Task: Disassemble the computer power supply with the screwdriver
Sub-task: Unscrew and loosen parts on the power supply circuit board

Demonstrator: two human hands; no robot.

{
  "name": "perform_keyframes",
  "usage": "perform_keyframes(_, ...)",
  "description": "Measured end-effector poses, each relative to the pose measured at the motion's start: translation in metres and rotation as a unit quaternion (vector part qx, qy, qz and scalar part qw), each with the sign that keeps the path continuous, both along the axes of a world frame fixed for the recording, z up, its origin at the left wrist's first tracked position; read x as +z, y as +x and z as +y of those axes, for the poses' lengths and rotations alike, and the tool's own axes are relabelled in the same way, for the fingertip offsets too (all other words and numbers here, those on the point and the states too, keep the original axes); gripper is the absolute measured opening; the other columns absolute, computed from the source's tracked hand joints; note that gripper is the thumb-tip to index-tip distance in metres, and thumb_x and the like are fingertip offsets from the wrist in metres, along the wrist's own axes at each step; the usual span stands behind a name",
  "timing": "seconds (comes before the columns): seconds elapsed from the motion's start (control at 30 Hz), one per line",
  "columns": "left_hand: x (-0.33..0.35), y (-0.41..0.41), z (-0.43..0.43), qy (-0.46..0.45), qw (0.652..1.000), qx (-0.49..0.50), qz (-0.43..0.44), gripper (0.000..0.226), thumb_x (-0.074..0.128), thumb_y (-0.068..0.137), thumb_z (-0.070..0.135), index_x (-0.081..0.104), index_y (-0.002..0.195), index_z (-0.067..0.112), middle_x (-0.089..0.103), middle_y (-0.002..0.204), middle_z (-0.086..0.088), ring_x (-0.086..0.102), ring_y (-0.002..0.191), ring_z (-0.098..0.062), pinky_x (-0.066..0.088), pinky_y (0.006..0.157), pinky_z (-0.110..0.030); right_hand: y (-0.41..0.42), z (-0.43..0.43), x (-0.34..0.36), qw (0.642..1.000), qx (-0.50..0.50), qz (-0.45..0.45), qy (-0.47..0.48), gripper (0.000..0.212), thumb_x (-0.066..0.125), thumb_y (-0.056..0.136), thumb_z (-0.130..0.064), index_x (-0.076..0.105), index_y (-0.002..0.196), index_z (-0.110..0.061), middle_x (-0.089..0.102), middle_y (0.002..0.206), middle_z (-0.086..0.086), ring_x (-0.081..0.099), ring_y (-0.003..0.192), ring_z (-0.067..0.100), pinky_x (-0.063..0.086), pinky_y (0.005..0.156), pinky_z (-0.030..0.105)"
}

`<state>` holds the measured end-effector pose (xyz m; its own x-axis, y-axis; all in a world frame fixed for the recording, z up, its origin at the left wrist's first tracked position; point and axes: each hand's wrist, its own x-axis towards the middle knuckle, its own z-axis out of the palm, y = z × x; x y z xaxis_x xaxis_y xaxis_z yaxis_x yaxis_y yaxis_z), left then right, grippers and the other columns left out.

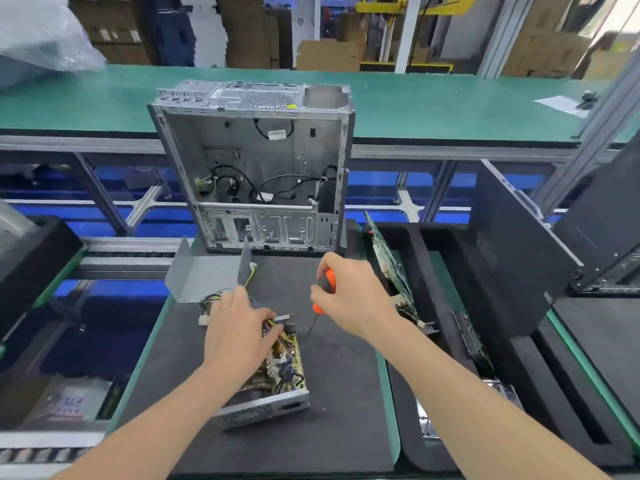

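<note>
Opened power supply (278, 374) lying flat, components exposed, orange-black screwdriver (328, 279) tip-down beside it

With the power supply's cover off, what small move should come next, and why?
Probably lower the screwdriver tip toward the far right corner of the power supply to find a board screw: the right hand holds it beside that corner, the board lies exposed, and the left hand rests on the wires.

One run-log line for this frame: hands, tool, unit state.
left hand: on wires of open power supply | right hand: grips screwdriver, tip beside unit | cover: off, lying behind
</note>
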<state>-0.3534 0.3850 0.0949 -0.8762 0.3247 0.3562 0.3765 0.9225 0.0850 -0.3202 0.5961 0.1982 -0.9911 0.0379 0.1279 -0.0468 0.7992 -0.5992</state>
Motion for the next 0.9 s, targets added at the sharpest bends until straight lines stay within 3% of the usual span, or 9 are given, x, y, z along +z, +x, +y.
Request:
perform_keyframes(0.07, 0.003, -0.012, -0.005, -0.027, 0.997, -0.066, 0.012, 0.027, 0.081, 0.080, 0.050, 0.079, 0.077, 0.024, 0.048, 0.095, -0.005, 0.049, 0.093, -0.031, 0.040, 0.078, -0.043, -0.006, -0.009, 0.001, 1.000, -0.001, -0.001, 0.009, 0.013, 0.066, 0.089, -0.030, 0.054, 0.089, -0.025, 0.064, 0.075, -0.006, 0.055, 0.082, 0.012, 0.054, 0.067, 0.040)
perform_keyframes(0.17, 0.005, -0.027, -0.007, -0.055, 0.986, -0.155, 0.004, 0.033, 0.067, 0.091, 0.047, 0.075, 0.075, 0.019, 0.062, 0.101, -0.003, 0.059, 0.111, -0.027, 0.038, 0.095, -0.044, -0.010, -0.020, 0.000, 1.000, -0.009, 0.003, 0.021, 0.013, 0.066, 0.088, -0.030, 0.054, 0.088, -0.026, 0.063, 0.073, -0.007, 0.055, 0.081, 0.010, 0.054, 0.065, 0.041)
perform_keyframes(0.23, 0.004, -0.031, -0.006, -0.082, 0.978, -0.189, -0.017, 0.039, 0.048, 0.100, 0.043, 0.069, 0.075, 0.021, 0.066, 0.081, 0.001, 0.066, 0.090, -0.023, 0.041, 0.095, -0.043, -0.012, -0.024, 0.000, 0.999, -0.018, 0.008, 0.029, 0.014, 0.067, 0.087, -0.031, 0.054, 0.086, -0.027, 0.062, 0.071, -0.007, 0.056, 0.077, 0.010, 0.054, 0.063, 0.040)
perform_keyframes(0.33, 0.004, -0.031, -0.003, -0.102, 0.971, -0.208, -0.063, 0.034, 0.035, 0.103, 0.038, 0.052, 0.076, 0.025, 0.066, 0.074, 0.001, 0.065, 0.072, -0.027, 0.043, 0.075, -0.040, -0.011, -0.027, 0.001, 0.999, -0.026, 0.003, 0.028, 0.014, 0.068, 0.086, -0.029, 0.054, 0.085, -0.027, 0.065, 0.071, -0.007, 0.058, 0.075, 0.010, 0.055, 0.065, 0.041)
perform_keyframes(0.4, 0.002, -0.035, -0.006, -0.107, 0.966, -0.221, -0.083, 0.029, 0.033, 0.103, 0.036, 0.046, 0.080, 0.025, 0.066, 0.078, 0.002, 0.065, 0.075, -0.027, 0.040, 0.072, -0.039, -0.010, -0.027, 0.003, 0.999, -0.022, 0.001, 0.028, 0.013, 0.067, 0.086, -0.028, 0.054, 0.085, -0.027, 0.068, 0.071, -0.007, 0.059, 0.079, 0.011, 0.056, 0.067, 0.042)
perform_keyframes(0.53, 0.003, -0.042, -0.009, -0.126, 0.955, -0.237, -0.124, 0.020, 0.035, 0.100, 0.031, 0.054, 0.101, 0.025, 0.071, 0.089, 0.001, 0.068, 0.084, -0.028, 0.046, 0.077, -0.038, -0.010, -0.029, 0.006, 0.999, -0.010, 0.016, 0.028, 0.013, 0.067, 0.086, -0.028, 0.054, 0.085, -0.026, 0.065, 0.069, -0.008, 0.058, 0.076, 0.010, 0.056, 0.065, 0.043)
perform_keyframes(0.63, 0.006, -0.043, 0.000, -0.168, 0.947, -0.219, -0.165, 0.025, 0.039, 0.095, 0.029, 0.050, 0.117, 0.027, 0.070, 0.084, -0.004, 0.066, 0.080, -0.035, 0.043, 0.069, -0.038, -0.014, -0.031, 0.005, 0.999, 0.017, 0.014, 0.024, 0.013, 0.067, 0.084, -0.023, 0.054, 0.085, -0.024, 0.066, 0.069, -0.007, 0.060, 0.073, 0.012, 0.055, 0.064, 0.043)
perform_keyframes(0.73, 0.010, -0.041, 0.012, -0.211, 0.933, -0.196, -0.214, 0.034, 0.044, 0.087, 0.027, 0.045, 0.121, 0.025, 0.048, 0.067, 0.002, 0.054, 0.069, -0.034, 0.034, 0.060, -0.036, -0.017, -0.032, 0.000, 0.999, 0.035, 0.009, 0.019, 0.013, 0.067, 0.082, -0.020, 0.055, 0.086, -0.024, 0.065, 0.069, -0.007, 0.059, 0.073, 0.012, 0.054, 0.062, 0.041)
perform_keyframes(0.9, 0.009, -0.043, 0.014, -0.197, 0.921, -0.185, -0.281, 0.049, 0.045, 0.084, 0.023, 0.042, 0.133, 0.027, 0.049, 0.070, 0.004, 0.058, 0.075, -0.031, 0.039, 0.063, -0.037, -0.021, -0.033, -0.006, 0.998, 0.058, 0.016, 0.016, 0.014, 0.067, 0.082, -0.018, 0.054, 0.086, -0.023, 0.060, 0.067, -0.006, 0.055, 0.070, 0.013, 0.053, 0.063, 0.042)
